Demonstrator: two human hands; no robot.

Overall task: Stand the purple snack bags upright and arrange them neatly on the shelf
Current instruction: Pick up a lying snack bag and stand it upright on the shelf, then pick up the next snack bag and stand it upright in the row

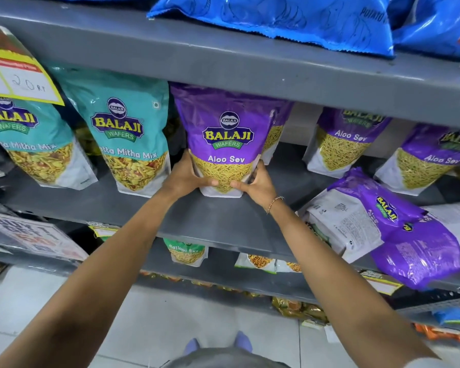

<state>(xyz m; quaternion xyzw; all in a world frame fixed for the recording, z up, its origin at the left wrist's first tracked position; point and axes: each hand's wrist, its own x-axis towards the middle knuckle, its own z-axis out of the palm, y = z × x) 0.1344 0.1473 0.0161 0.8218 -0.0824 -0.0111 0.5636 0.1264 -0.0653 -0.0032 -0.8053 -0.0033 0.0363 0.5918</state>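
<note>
Clasping the upright glossy purple plastic Aloo Sev snack bag (225, 144) low at both sides, left hand (185, 177) and right hand (258, 183) grip a light, crinkly, slippery pouch on the grey metal shelf (197, 216).

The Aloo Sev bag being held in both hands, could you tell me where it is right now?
The Aloo Sev bag stands upright mid-frame on the middle shelf, beside a teal Khatta Mitha Mix bag, gripped by the left hand and right hand.

Behind the upright purple Aloo Sev bag (225, 139), a second purple bag (272, 136) shows only a sliver. Far left of it, a yellow price tag (21, 78) covers a teal bag's (35, 144) top, its print blurred. To its right, a toppled purple bag (420, 251) runs past the frame edge.
</note>
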